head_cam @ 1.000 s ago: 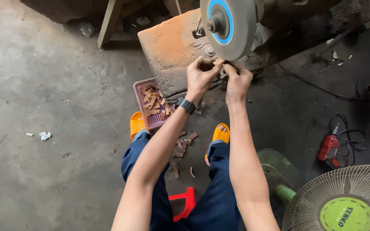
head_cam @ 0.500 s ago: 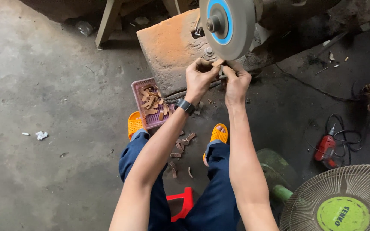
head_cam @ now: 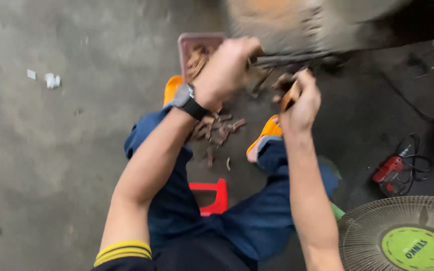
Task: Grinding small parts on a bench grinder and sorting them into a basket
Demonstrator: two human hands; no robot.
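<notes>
Both hands up over the scrap pile!
Right hand pinches a small brown wooden piece; left hand, blurred, looks curled into a fist just beside it, pink tray of brown pieces right behind, loose scraps below.

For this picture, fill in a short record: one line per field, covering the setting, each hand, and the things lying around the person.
Setting: seated person on a red stool over a grey concrete floor
Left hand: raised, closed in a fist, wristwatch on the wrist; whether it holds anything cannot be told
Right hand: fingers closed on a small brown wooden piece
Ahead of hands: pink tray with wood bits
Between feet: scattered wood scraps
Footwear: orange sandals
Right side: red power drill, round fan grille
Image quality: motion-blurred at top
</notes>
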